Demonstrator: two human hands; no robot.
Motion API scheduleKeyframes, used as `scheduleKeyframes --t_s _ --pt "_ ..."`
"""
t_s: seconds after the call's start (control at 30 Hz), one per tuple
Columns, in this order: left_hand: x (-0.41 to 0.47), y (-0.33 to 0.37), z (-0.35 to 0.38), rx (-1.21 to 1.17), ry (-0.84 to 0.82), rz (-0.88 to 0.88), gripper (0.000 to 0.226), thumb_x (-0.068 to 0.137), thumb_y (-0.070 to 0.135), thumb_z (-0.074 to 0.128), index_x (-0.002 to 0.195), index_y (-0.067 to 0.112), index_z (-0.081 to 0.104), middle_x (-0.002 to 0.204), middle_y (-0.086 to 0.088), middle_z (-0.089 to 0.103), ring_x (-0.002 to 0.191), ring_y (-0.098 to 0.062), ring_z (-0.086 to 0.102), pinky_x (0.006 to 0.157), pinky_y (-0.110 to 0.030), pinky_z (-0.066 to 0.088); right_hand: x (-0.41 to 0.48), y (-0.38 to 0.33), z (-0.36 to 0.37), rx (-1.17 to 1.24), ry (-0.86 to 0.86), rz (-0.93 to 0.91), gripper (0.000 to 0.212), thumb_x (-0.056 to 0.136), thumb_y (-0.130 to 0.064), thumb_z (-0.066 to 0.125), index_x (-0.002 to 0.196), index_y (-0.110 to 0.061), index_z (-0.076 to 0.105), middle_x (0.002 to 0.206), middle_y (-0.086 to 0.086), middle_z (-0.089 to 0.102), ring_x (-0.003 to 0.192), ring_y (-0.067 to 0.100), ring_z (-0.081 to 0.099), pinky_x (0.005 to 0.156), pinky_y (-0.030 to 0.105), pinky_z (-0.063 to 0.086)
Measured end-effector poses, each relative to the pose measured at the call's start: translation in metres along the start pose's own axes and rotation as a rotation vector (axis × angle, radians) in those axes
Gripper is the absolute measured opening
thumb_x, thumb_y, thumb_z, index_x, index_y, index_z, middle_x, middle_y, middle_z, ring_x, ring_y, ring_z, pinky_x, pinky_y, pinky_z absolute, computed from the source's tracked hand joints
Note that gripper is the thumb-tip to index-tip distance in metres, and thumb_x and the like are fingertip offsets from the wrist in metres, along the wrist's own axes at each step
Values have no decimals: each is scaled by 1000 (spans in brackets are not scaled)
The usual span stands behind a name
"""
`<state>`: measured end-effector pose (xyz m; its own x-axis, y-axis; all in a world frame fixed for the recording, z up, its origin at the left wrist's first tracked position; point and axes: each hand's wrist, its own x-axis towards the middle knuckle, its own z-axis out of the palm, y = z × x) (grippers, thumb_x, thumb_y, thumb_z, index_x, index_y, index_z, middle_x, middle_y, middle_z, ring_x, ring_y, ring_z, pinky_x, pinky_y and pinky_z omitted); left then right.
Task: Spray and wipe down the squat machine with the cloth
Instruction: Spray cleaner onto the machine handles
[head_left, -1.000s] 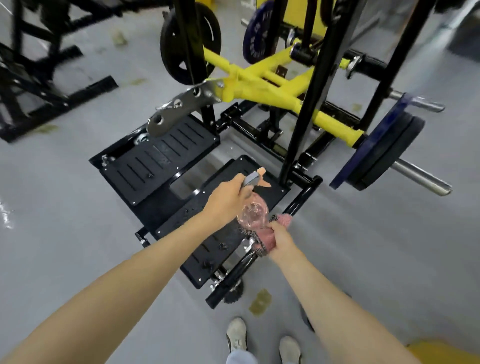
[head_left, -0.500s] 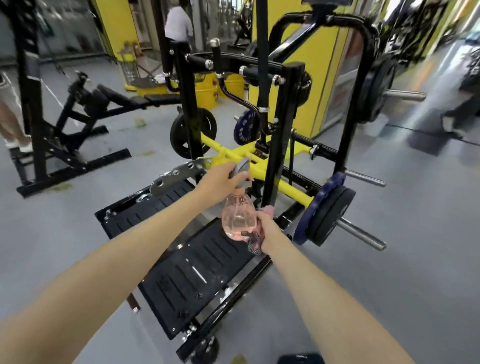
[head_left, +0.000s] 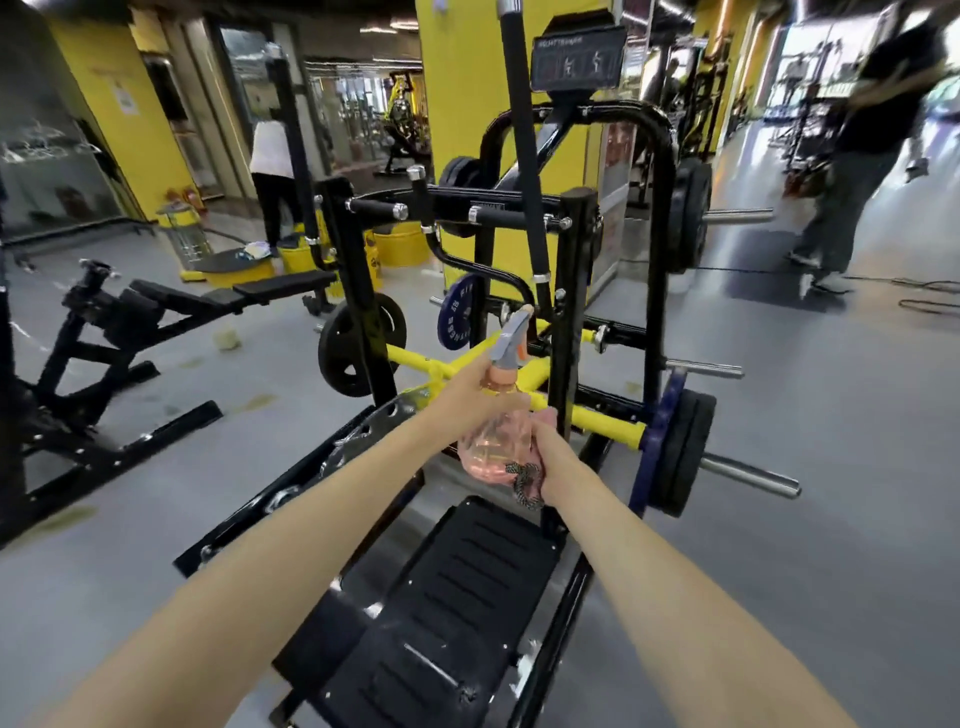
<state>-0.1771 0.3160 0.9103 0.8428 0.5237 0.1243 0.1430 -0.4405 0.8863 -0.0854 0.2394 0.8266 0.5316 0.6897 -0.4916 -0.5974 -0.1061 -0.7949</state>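
1. The left hand (head_left: 460, 392) grips the neck of the pink see-through spray bottle (head_left: 491, 441). Its fingers are curled round the neck, mostly hidden behind it. The grey nozzle points far and upward.
2. The right hand (head_left: 553, 449) is closed on the pink cloth (head_left: 546, 415), pressed against the bottle's right side. Only a bit of cloth shows above the knuckles, and the fingers themselves are hidden.
3. A striped cord (head_left: 524, 480) dangles below that hand; what it is attached to cannot be made out.
4. The squat machine (head_left: 571, 291) stands just beyond both hands. Its black footplate (head_left: 467, 582) lies beneath the forearms, with the near end cut off by the frame.
5. Weight plates (head_left: 683, 452) sit to the right.
6. A person (head_left: 872, 130) at far right is blurred.
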Motion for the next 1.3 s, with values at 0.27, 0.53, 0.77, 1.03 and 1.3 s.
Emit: scheduleKeyframes --t_s 0.27,0.53,0.77,1.03,1.3 --pt "-11 -23 -38 -63 -205 -56 22 85 22 70 98 14 54 73 6 54 66 -4 52 59 -12 43 -11 33 34 -7 14 -5 35 85 -41 63 102 -12 72 106 14 71 104 28 66 103 45 44" --pt "4 -17 -20 -230 -78 -220 23 81 7 66 65 13 49 55 4 47 55 -11 46 54 -23 37 -15 14 16 -6 107 -24 8 87 -23 63 90 -15 64 102 6 69 88 22 66 73 26 53" --pt "19 -9 -11 -256 51 -207 19 74 1 64 63 6 50 56 -2 42 53 -14 41 51 -24 35 -11 -7 -8 -35 53 -60 17 93 -24 59 78 -16 62 68 1 69 62 13 64 55 22 46" --pt "32 11 -33 -218 108 -226 11 75 2 64 76 8 54 62 -3 42 58 -15 40 50 -24 34 -9 -33 -1 -52 37 -38 13 93 -29 59 89 -17 62 76 2 70 67 16 63 56 25 43" --pt "56 19 -38 -200 81 -154 15 79 6 64 71 10 53 63 -7 44 61 -18 45 56 -26 38 -3 -58 16 -109 9 -56 31 90 -31 64 115 -13 59 94 5 68 72 15 65 51 17 41"
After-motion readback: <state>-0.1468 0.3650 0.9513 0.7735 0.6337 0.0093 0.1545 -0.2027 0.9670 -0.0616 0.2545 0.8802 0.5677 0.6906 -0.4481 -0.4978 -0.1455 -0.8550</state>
